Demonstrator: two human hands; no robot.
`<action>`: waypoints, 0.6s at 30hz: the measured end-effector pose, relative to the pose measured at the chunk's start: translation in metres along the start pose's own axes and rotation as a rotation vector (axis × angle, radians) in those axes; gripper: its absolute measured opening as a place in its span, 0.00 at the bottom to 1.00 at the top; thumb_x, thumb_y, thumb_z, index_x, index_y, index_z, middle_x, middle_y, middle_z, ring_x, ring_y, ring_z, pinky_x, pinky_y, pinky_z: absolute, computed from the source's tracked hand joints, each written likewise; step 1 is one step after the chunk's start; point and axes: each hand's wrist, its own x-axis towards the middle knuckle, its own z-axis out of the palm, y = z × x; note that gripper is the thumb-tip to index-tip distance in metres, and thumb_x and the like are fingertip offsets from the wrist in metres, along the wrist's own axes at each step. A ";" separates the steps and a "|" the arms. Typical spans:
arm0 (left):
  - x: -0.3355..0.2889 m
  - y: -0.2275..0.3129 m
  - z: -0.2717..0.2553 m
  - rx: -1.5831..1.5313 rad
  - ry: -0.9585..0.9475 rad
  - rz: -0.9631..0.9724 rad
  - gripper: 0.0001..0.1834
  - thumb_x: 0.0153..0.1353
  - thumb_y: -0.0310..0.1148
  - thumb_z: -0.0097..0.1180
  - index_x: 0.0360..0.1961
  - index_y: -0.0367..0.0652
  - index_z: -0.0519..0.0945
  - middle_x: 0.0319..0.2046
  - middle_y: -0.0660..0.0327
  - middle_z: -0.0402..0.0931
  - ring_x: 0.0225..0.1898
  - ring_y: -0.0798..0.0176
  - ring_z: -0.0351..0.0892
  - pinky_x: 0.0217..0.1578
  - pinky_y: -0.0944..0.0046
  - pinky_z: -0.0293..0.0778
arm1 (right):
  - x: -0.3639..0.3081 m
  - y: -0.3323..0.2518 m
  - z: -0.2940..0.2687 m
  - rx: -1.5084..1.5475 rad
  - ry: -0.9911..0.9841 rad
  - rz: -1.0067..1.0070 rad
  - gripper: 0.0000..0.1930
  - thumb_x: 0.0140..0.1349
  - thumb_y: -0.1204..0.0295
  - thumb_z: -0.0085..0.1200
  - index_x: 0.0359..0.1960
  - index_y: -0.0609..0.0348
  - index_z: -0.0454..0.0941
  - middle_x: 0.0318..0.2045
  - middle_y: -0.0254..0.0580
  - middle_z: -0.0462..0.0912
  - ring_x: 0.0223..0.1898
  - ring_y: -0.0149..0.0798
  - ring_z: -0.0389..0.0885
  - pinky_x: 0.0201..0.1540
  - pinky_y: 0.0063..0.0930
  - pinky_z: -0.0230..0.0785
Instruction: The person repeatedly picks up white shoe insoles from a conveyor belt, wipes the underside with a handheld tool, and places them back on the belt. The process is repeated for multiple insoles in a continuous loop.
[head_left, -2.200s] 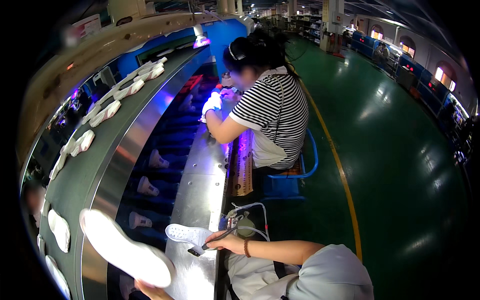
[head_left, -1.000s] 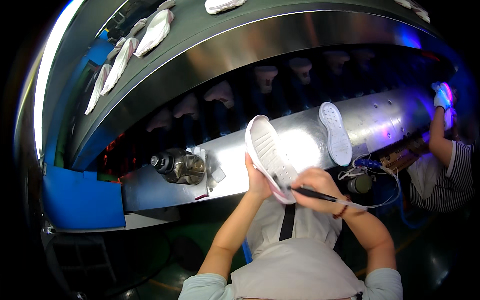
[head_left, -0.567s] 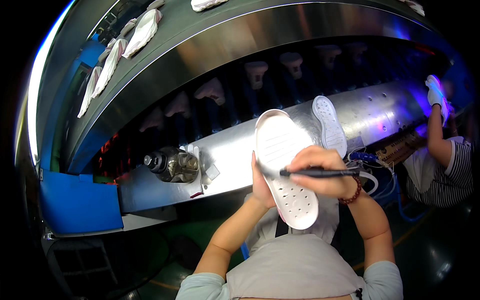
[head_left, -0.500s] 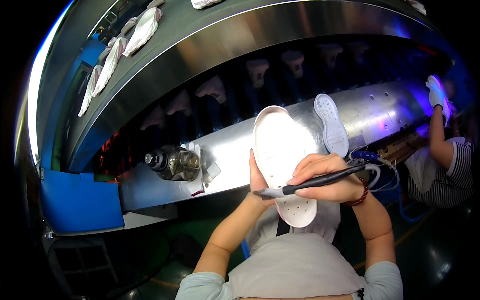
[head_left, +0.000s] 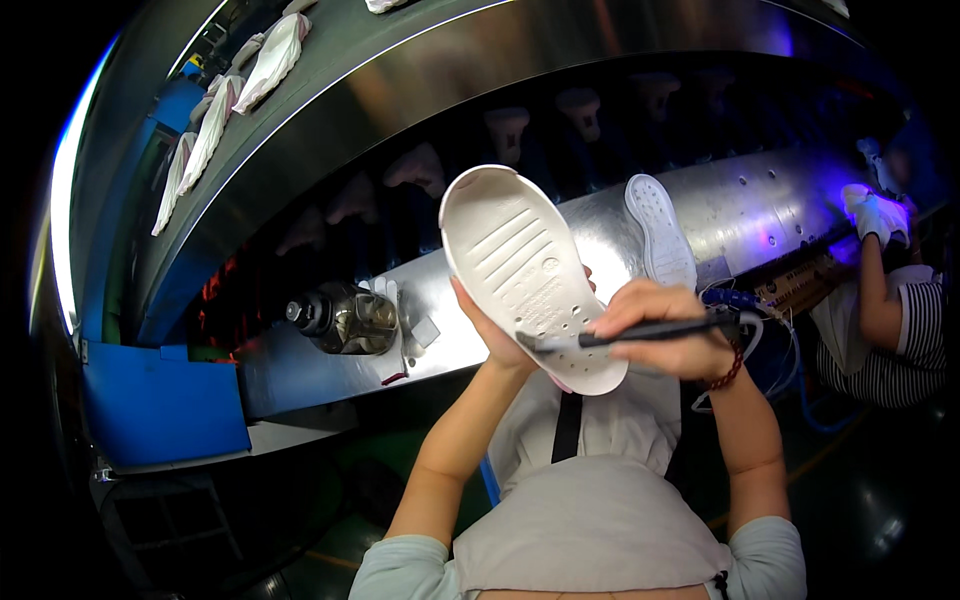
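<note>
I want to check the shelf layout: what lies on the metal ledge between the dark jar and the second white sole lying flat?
In the head view, the held white sole, gripped by the left hand, covers most of that stretch between the jar and the flat sole; a small grey block sits beside the jar.

We are working in a shoe factory: a long steel conveyor line [head_left: 560, 60] is carrying white shoe soles [head_left: 270, 60], shoe lasts [head_left: 420, 170] are running beneath it, and a co-worker [head_left: 885, 300] is working alongside.

I hold a white shoe sole [head_left: 530, 275] tread-up, tilted, ribbed and dotted with small holes, while a thin dark brush [head_left: 625, 335] lies across its lower end.
</note>
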 end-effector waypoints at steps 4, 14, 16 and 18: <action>0.004 0.009 0.007 -0.052 0.075 0.038 0.46 0.46 0.70 0.15 0.51 0.42 0.59 0.36 0.45 0.70 0.35 0.51 0.73 0.34 0.55 0.71 | -0.005 0.003 -0.007 0.175 -0.029 -0.026 0.12 0.40 0.80 0.57 0.31 0.59 0.77 0.29 0.39 0.77 0.32 0.32 0.73 0.38 0.21 0.65; 0.016 0.026 0.012 -0.044 0.038 0.100 0.48 0.43 0.73 0.20 0.51 0.41 0.61 0.39 0.46 0.69 0.35 0.52 0.72 0.36 0.57 0.70 | -0.013 0.009 -0.008 0.235 0.110 0.056 0.12 0.39 0.79 0.59 0.30 0.58 0.78 0.30 0.36 0.78 0.35 0.31 0.69 0.42 0.22 0.62; 0.018 0.027 0.014 -0.043 -0.010 0.115 0.47 0.44 0.72 0.21 0.51 0.41 0.61 0.39 0.46 0.69 0.36 0.52 0.72 0.37 0.56 0.70 | -0.012 0.016 -0.006 0.130 0.054 -0.037 0.12 0.39 0.79 0.59 0.30 0.58 0.78 0.31 0.37 0.78 0.35 0.31 0.69 0.42 0.22 0.62; 0.021 0.029 0.014 -0.063 -0.075 0.115 0.47 0.44 0.71 0.23 0.52 0.42 0.59 0.41 0.46 0.67 0.37 0.51 0.72 0.38 0.55 0.69 | -0.013 0.018 -0.007 0.195 0.015 -0.076 0.10 0.40 0.81 0.57 0.29 0.61 0.78 0.32 0.42 0.78 0.36 0.33 0.71 0.43 0.23 0.63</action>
